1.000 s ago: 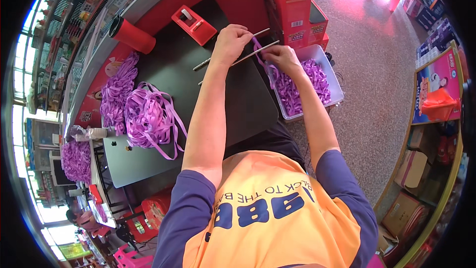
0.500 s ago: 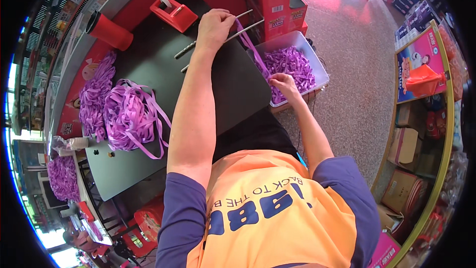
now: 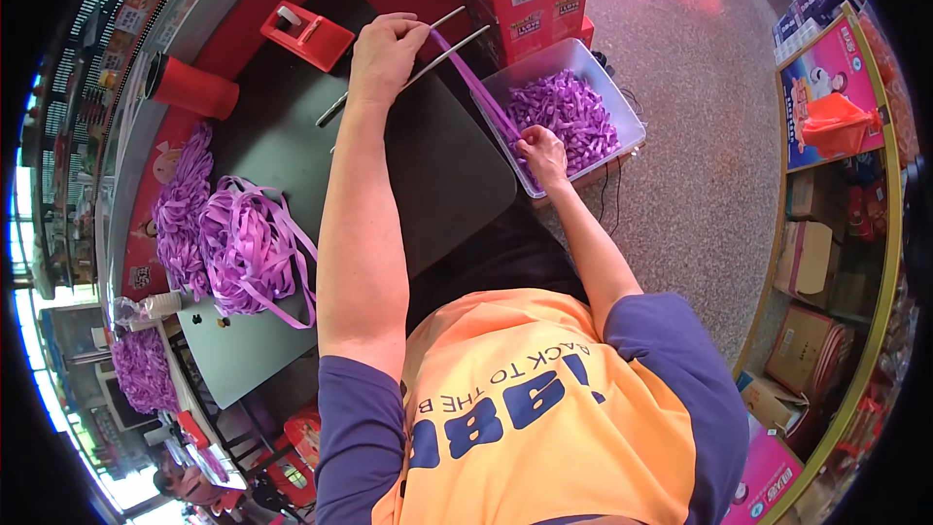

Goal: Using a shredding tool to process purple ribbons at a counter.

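Note:
A strip of purple ribbon is stretched between my two hands, slanting down from left to right. My left hand pinches its upper end above the black table, beside two thin metal rods that jut past the table's edge. The ribbon passes close to the rods; whether it loops round them I cannot tell. With closed fingertips my right hand grips the lower end, over the near left side of a clear plastic bin. Many short purple ribbon pieces lie in that bin.
Two heaps of loose purple ribbon rest on the table at the left. A red tape dispenser and a red cylinder stand at its far side. Red cartons are stacked behind the bin. Shelves with boxes line the right.
The whole view has shifted, so the table, bin and hands appear further left. Both hands keep hold of the ribbon, which stays stretched between them.

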The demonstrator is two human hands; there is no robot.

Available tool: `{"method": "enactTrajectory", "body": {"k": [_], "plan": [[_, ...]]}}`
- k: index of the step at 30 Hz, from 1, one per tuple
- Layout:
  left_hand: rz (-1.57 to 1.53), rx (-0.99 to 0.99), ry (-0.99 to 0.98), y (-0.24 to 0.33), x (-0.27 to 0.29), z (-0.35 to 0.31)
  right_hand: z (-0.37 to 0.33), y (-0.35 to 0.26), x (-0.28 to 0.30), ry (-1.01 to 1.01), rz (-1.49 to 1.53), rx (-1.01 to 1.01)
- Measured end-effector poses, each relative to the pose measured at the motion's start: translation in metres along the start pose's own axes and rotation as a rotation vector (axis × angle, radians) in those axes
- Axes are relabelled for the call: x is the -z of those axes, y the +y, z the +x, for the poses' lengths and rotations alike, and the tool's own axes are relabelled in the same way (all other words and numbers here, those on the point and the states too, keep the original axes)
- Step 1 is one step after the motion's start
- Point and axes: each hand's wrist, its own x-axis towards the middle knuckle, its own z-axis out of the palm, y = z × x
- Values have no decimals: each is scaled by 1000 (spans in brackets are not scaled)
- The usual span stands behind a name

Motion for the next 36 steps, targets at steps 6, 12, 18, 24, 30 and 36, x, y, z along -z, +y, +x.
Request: {"method": "enactTrajectory", "body": {"k": [6, 12, 18, 24, 30, 36], "plan": [[-10, 1, 1, -5, -1, 2, -6, -2, -4, 149, 153, 533], [21, -8, 1, -1, -3, 1, -17, 11, 9, 51, -91, 717], [79, -33, 26, -9, -1, 4, -55, 25, 43, -115, 89, 656], [139, 3, 27, -3, -1, 2, -97, -21, 126, -425, 224, 656], [197, -13, 49, -7, 0, -2, -117, -109, 202, -623, 417, 851], [177, -20, 129, -6, -9, -3, -93, -200, 212, -580, 620, 1223]]}}
